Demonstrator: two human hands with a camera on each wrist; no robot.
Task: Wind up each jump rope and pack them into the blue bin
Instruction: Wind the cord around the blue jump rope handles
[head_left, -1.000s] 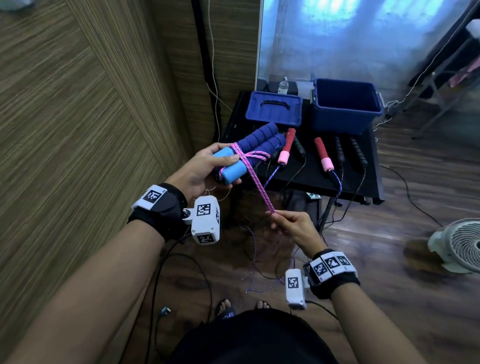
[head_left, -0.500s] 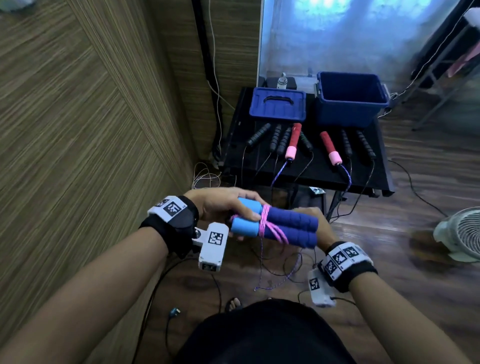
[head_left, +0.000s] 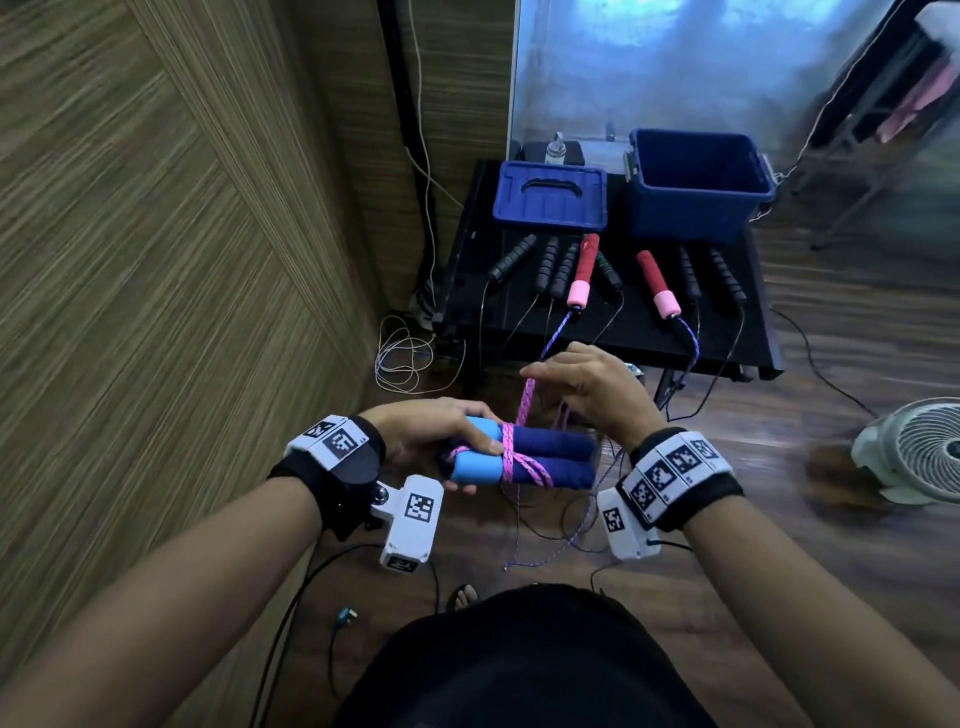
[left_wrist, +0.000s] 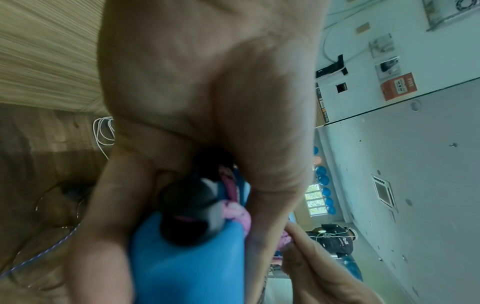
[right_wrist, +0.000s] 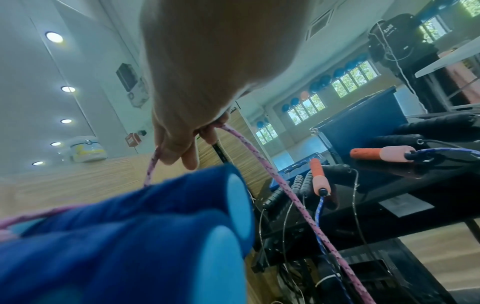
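My left hand grips the light-blue ends of two blue foam handles held side by side; the same handles fill the left wrist view. A pink cord is wound around their middle. My right hand holds that pink cord just above the handles, fingers curled round it. The loose rest of the cord hangs toward the floor. The open blue bin stands at the back right of the black table. Red-and-pink handles and several black handles lie on the table.
The blue bin's lid lies left of the bin. A wood-panel wall runs along the left. A white fan stands on the floor at the right. Thin cables lie by the table leg, and ropes hang over the table's front edge.
The handles came down from in front of the table to waist height. My right hand went under them, then rose above them with the pink cord, adding a turn.
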